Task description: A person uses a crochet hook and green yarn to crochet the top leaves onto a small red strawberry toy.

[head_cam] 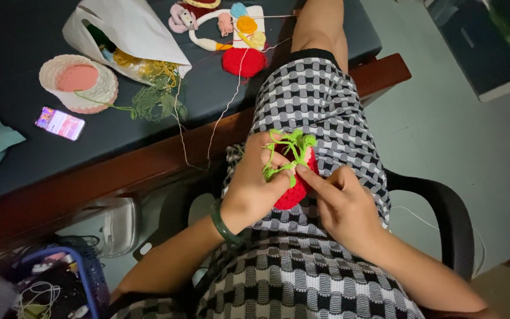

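Both hands on one crochet piece over the lap. Left hand (255, 180) curled around the red crochet strawberry (293, 192), fingers closed on its left side, thumb tucked among the green yarn leaves (287, 150) at its top. Right hand (340, 201) just right of the strawberry, fingers pinched together, forefinger and thumb tip touching the green part; cannot tell if a hook or needle is in the pinch. Green bangle (224, 224) on the left wrist. Checked black-and-white dress (302, 100) under both hands. Thin yarn strand (222, 115) runs up from the left hand to the bench (25, 159). Well beyond the left hand on the bench: red crochet disc (244, 61), white bag (128, 29) with yarn, pink-and-white crochet basket (79, 82), phone (60, 123) lit up. Black chair arm (444, 212) just past the right hand.
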